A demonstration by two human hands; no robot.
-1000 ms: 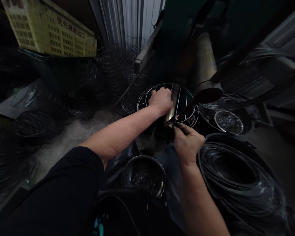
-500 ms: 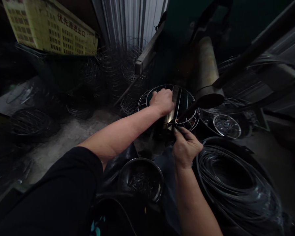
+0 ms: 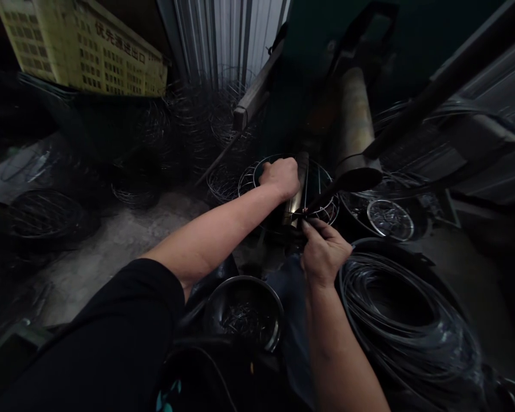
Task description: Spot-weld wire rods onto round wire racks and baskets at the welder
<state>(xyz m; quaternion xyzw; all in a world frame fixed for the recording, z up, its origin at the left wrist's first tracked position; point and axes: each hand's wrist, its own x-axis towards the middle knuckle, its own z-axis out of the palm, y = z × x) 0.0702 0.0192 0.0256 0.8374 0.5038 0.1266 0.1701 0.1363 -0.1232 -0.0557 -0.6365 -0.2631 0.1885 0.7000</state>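
Observation:
A round wire frame point(image 3: 335, 213) of thin bright rods lies around a brass-coloured metal bar point(image 3: 296, 203). My left hand point(image 3: 282, 177) is closed on the frame's far left part, its knuckles up beside the bar. At the frame's near rim, my right hand point(image 3: 326, 252) pinches with thumb and fingers just below the dark pointed tip of a machine arm point(image 3: 326, 193). Whatever sits between those fingertips is too small and dark to make out. Part of the frame is hidden behind my left hand and the bar.
A steel bowl point(image 3: 275, 306) with short metal pieces stands near my lap. To the right are a large wire coil point(image 3: 416, 337) and a round steel dish point(image 3: 405, 229). A thick cylinder point(image 3: 358, 114) hangs above the frame. A yellow crate point(image 3: 124, 71) stands at upper left.
The whole view has shifted slightly left. The wire frame looks a little lower at its far side. Both hands keep nearly the same place and grip.

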